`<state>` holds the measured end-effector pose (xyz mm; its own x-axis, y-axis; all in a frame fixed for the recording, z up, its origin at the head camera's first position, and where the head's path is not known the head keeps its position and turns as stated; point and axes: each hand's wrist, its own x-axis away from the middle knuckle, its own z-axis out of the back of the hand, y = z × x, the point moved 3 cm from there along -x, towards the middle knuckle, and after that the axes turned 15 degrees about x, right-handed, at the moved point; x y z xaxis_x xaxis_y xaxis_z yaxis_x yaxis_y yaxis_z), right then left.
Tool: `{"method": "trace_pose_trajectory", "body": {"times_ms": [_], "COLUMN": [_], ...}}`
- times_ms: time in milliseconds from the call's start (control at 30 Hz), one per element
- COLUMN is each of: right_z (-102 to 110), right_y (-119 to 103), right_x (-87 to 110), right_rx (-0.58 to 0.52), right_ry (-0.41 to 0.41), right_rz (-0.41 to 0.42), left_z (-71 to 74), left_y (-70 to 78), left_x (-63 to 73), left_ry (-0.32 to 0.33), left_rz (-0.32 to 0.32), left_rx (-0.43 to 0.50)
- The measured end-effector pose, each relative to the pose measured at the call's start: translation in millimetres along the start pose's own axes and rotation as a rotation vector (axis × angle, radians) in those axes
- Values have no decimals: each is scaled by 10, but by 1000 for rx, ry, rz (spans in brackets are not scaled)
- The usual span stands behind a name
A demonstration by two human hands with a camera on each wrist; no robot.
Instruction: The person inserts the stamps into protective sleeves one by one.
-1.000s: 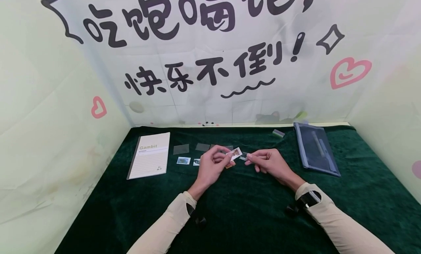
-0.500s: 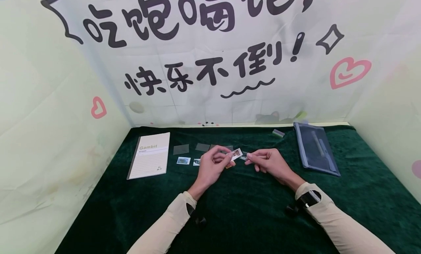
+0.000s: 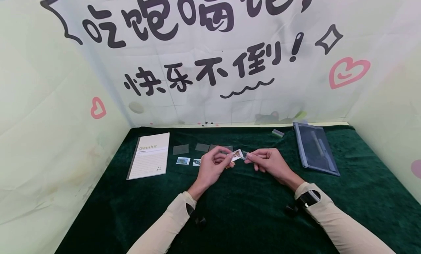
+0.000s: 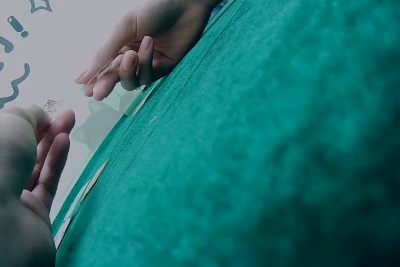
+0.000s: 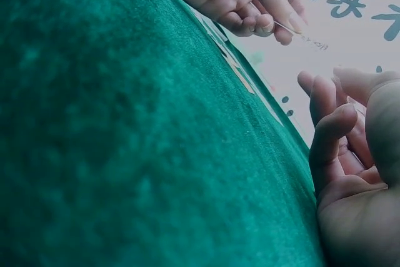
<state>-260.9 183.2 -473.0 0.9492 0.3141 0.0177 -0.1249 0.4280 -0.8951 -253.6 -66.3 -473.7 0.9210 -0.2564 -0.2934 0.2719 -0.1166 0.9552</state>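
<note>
My left hand (image 3: 212, 164) pinches a small white-bordered stamp (image 3: 236, 155) with a brownish picture between thumb and fingers. Facing it, my right hand (image 3: 268, 162) pinches a small clear plastic sleeve (image 3: 244, 155) by its end. The stamp's right edge is at the sleeve's near end; whether it is inside cannot be told. Both are held above the green cloth. Behind and under the left hand lie more stamps, one blue-green (image 3: 183, 160) and another (image 3: 196, 162) partly hidden, with an orange one mostly covered by the fingers.
Clear sleeves, such as one at the left (image 3: 181, 149) and another (image 3: 202, 147), lie in a row behind the stamps. A notebook (image 3: 149, 157) lies at the left. At the right are a blue mesh zip pouch (image 3: 316, 148) and a small striped block (image 3: 277, 133).
The stamp has tilted slightly and shifted a little to the right, closer to the sleeve. Both hands stay almost in place, and the things on the cloth have not moved.
</note>
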Motion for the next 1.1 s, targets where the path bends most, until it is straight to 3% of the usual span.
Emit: {"method": "trace_pose_trajectory", "body": {"times_ms": [400,1100], "right_z": [5,-1], "right_y": [4,33], "right_x": [9,-12], "right_rx": [2,-16], "right_ry": [33,-1], "right_rz": [34,17], "left_z": [-11,-6], "left_y": [-8,-16], "left_x": [5,4], "left_ry": [-26,-43], "left_rz": [15,19], "left_rx": [-9,-15]}}
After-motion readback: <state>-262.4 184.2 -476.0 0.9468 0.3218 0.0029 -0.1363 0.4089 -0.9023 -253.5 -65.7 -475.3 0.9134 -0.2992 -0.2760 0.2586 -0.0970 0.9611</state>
